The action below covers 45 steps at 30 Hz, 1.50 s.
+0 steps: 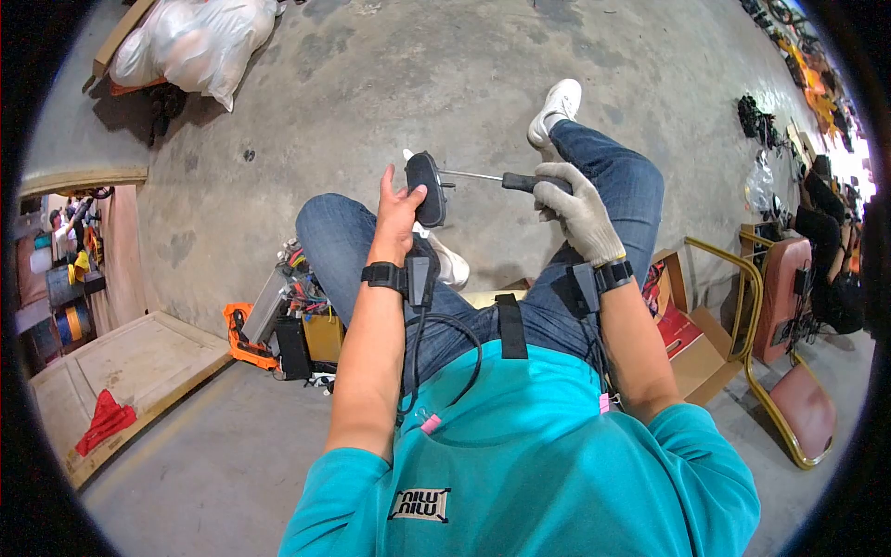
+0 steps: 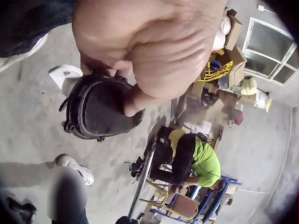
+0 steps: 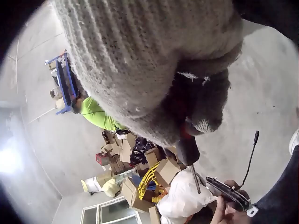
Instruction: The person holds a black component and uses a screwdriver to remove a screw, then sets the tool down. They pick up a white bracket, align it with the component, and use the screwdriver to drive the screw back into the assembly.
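My bare left hand grips a black oval device, thumb on its face; in the left wrist view the device has a white tab at one end. My gloved right hand holds a screwdriver by its dark handle, its metal shaft pointing toward the device's side. In the right wrist view the glove wraps the handle, and the shaft ends near the device. Whether the tip touches it I cannot tell.
Below my left knee lie an orange case and cables. An open cardboard box and a gold-framed chair stand at the right. White plastic bags lie at the upper left. A person in a lime shirt bends over in the background.
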Each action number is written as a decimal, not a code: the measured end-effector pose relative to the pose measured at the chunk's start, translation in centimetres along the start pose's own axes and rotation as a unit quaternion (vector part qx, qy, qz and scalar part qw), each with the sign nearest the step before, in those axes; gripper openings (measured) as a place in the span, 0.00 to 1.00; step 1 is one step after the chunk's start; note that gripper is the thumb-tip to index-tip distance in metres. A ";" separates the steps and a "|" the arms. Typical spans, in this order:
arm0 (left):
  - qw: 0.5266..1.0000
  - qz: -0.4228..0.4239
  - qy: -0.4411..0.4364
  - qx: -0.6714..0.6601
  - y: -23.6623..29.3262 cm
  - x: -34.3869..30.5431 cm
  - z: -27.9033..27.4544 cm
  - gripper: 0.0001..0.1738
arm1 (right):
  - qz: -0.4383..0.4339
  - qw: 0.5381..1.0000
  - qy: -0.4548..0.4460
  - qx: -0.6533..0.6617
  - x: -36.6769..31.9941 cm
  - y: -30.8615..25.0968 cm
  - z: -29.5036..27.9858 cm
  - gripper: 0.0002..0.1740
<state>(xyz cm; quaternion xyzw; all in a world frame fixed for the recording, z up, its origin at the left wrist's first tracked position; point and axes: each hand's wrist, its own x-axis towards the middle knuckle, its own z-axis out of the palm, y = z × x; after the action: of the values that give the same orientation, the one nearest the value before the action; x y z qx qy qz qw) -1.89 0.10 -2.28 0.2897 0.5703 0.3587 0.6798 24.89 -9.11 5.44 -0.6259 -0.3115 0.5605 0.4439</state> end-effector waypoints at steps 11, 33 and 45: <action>0.972 -0.010 -0.145 -0.186 0.9 0.4 -1.0 0.21 | 0.016 0.989 -0.011 0.145 0.5 0.5 -0.3 0.21; 0.909 0.194 0.027 0.369 -0.9 0.1 0.6 0.21 | 0.009 1.000 -0.008 0.025 0.4 0.1 0.5 0.21; 0.880 0.216 0.021 0.422 -0.1 -0.8 1.3 0.24 | -0.007 1.000 0.004 -0.012 0.2 -0.2 0.6 0.24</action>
<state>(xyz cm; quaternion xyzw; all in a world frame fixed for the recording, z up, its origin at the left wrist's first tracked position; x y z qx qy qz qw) -0.63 -0.60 -1.61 0.6577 0.6052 0.2276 0.3865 24.33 -8.72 5.56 -0.6314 -0.3208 0.5513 0.4410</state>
